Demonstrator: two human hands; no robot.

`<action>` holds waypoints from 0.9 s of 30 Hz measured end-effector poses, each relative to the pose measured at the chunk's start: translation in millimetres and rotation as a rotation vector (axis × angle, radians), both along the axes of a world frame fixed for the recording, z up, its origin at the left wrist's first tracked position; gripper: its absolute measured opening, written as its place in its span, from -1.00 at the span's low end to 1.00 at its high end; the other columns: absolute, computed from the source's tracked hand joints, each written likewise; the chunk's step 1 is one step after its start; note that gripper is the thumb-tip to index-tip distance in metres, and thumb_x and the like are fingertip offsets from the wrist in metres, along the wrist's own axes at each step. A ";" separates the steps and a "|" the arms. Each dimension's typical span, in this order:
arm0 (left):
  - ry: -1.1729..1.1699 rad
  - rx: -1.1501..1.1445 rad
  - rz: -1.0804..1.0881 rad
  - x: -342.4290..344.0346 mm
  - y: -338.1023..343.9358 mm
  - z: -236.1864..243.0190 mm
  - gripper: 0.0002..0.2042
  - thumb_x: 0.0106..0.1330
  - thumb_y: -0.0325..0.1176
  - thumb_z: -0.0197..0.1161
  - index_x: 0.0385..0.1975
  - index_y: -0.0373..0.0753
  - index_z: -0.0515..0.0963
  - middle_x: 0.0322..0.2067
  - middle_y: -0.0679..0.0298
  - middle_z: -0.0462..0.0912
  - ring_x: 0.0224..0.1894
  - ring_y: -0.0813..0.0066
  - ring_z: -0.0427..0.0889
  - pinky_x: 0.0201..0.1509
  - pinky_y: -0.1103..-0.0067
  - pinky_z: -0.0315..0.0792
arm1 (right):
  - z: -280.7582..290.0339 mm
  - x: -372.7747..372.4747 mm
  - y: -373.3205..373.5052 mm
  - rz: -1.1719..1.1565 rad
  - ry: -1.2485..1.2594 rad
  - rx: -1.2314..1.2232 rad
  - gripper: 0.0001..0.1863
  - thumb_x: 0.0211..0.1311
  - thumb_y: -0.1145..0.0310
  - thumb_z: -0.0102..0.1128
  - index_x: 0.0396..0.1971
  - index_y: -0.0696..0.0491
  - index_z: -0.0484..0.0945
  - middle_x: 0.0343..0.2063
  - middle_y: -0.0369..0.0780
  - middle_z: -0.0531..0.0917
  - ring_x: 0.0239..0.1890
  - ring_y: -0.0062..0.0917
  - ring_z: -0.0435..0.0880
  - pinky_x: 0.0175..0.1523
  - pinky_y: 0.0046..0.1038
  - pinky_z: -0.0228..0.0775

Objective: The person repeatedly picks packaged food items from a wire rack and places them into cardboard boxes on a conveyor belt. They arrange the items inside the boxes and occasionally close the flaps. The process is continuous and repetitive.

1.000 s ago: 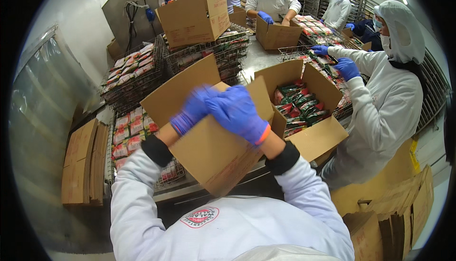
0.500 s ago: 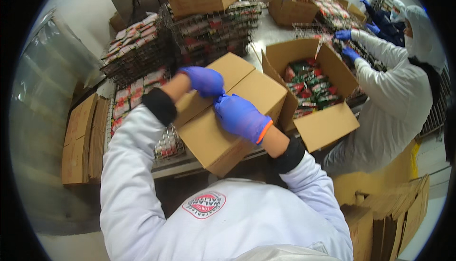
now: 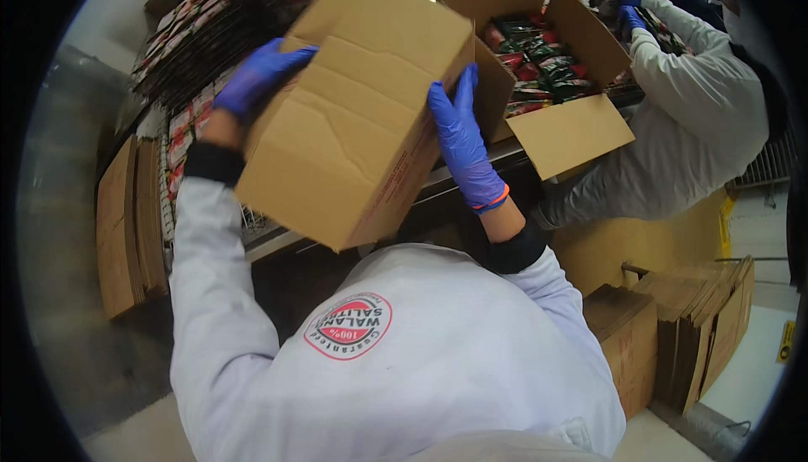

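Observation:
A brown cardboard box (image 3: 362,108) is tilted up in front of me, with creased panels facing me. My left hand (image 3: 259,79), in a blue glove, grips its left side, the thumb lying along the upper edge. Against the right side rests my right hand (image 3: 465,142), also blue-gloved, its fingers pointing up and the palm on the cardboard. Between them the two hands hold the box. To the right stands an open cardboard box (image 3: 571,138) filled with red and green packets (image 3: 539,62).
A co-worker in white (image 3: 690,100) reaches over racks at the far right. Wire racks of packets (image 3: 189,29) are stacked at the far left. Flattened cartons (image 3: 126,226) lean at the left. More folded cartons (image 3: 690,319) stand on the floor at the lower right.
My hands have parted from the middle of the box's closed top and moved to its two sides. The box has been tipped up and turned. My view has shifted.

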State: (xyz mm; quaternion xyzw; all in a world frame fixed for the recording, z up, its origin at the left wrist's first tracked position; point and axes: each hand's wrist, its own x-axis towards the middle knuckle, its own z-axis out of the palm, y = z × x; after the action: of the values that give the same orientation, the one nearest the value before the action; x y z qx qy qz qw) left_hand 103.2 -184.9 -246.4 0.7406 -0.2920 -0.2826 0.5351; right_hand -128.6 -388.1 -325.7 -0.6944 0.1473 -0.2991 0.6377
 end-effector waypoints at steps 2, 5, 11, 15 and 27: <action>-0.230 -0.097 0.257 -28.5 36.6 45.4 -0.59 0.30 -0.24 0.30 0.06 -0.35 0.47 -0.12 0.24 0.65 -0.13 0.53 0.61 -0.03 0.57 0.49 | 37.4 0.9 -2.9 0.169 -0.254 -0.053 -0.14 0.33 0.31 0.15 0.44 0.19 -0.19 0.47 -0.03 -0.14 0.52 -0.37 -0.21 0.52 -0.30 -0.32; -0.644 -0.055 0.494 -45.6 78.4 61.7 -0.48 0.16 -0.34 0.36 0.13 -0.34 0.40 -0.01 0.12 0.58 -0.03 0.40 0.59 0.06 0.51 0.47 | 57.1 -4.1 -18.6 0.454 -0.546 0.385 -0.39 0.33 0.38 0.11 0.35 0.06 0.19 0.40 -0.16 0.18 0.46 -0.46 0.07 0.49 -0.33 -0.12; -0.125 -0.407 0.365 -55.4 157.8 -24.7 -0.40 0.21 -0.43 0.26 0.30 -0.24 0.29 0.17 0.20 0.44 0.16 0.36 0.49 0.18 0.43 0.45 | 86.7 2.5 -65.4 0.183 -0.694 0.278 -0.78 0.36 0.44 0.08 -0.03 0.06 0.47 -0.10 -0.28 0.59 0.02 -0.51 0.57 0.28 -0.32 0.31; 0.277 -0.330 0.483 -53.4 77.0 -33.1 -0.51 0.42 -0.21 0.13 0.32 -0.17 0.30 0.29 0.25 0.34 0.26 0.40 0.40 0.19 0.39 0.44 | 125.2 19.0 -13.3 -0.089 -0.613 -0.620 -0.85 0.29 0.43 0.08 -0.20 0.08 0.57 -0.15 -0.12 0.65 -0.05 -0.28 0.63 0.21 -0.28 0.35; -0.211 0.031 0.185 -21.9 40.7 -54.6 -0.29 0.19 -0.57 0.12 0.42 -0.06 0.18 0.27 0.19 0.39 0.18 0.50 0.43 0.26 0.60 0.29 | -50.4 -35.8 37.0 0.172 0.064 -1.244 -0.52 0.24 -0.07 0.05 -0.09 0.01 0.58 -0.06 -0.07 0.59 0.08 -0.07 0.51 0.20 0.12 0.19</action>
State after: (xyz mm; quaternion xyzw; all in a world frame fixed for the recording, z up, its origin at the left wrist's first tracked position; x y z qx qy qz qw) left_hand 81.3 -144.2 -301.0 0.7980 -0.2728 -0.1574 0.5139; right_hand -164.4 -351.0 -376.1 -0.9535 -0.0916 -0.2553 0.1313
